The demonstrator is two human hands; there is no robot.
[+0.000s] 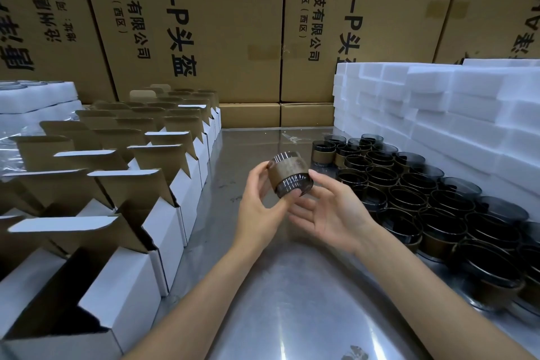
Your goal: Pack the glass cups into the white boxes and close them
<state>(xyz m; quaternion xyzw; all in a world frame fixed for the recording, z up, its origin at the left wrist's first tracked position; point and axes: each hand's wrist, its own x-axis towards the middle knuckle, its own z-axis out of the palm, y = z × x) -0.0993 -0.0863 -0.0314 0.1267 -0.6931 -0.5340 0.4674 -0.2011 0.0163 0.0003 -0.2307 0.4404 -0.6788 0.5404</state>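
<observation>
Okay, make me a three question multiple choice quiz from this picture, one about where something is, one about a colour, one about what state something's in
1. Where do the unpacked glass cups stand?
A. On the person's right side of the metal table
B. Inside the big cardboard cartons
C. On top of the foam blocks

2. What colour is the band round the held cup?
A. Red
B. Brown
C. Bright green

3. What state are the white boxes in?
A. Taped shut
C. Crushed flat
B. Open, flaps up

Answers:
1 A, the cups cluster on the table below the white foam blocks.
2 B, a brown sleeve wraps the dark glass between the left hand and right hand.
3 B, the flaps stand raised in rows.
</observation>
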